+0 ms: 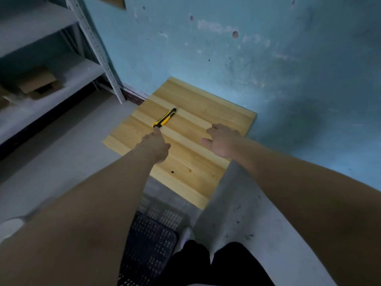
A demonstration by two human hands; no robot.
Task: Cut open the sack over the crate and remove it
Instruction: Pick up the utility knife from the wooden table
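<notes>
Below us, a pale wooden board (186, 141) lay flat on the grey floor (68, 162), its far edge pushed against a blue-green wall (247, 58). On the board rested a yellow and black utility knife (164, 118), lying at a slant with its black tip pointing away from us and toward the wall.

We had both arms stretched out over the board. Our left hand (155, 146) reached toward the knife with the fingers extended, one fingertip touching or nearly touching the near end of the handle; the hand had not closed around anything. Our right hand (221, 140) hovered over the right part of the board, well apart from the knife, with the fingers loosely spread and curled slightly down, holding nothing.

Close to our legs, at the bottom of the view, we saw a dark plastic crate (148, 242) with a perforated surface, partly hidden by our left forearm. Beside it, on the right, a grey sheet that looked like the sack (237, 219) lay stretched out, marked with small dark specks; we could not tell how much of the crate it covered.

To the left stood a metal shelving unit (97, 48), and on one of its shelves sat a blurred cardboard box (39, 82).
</notes>
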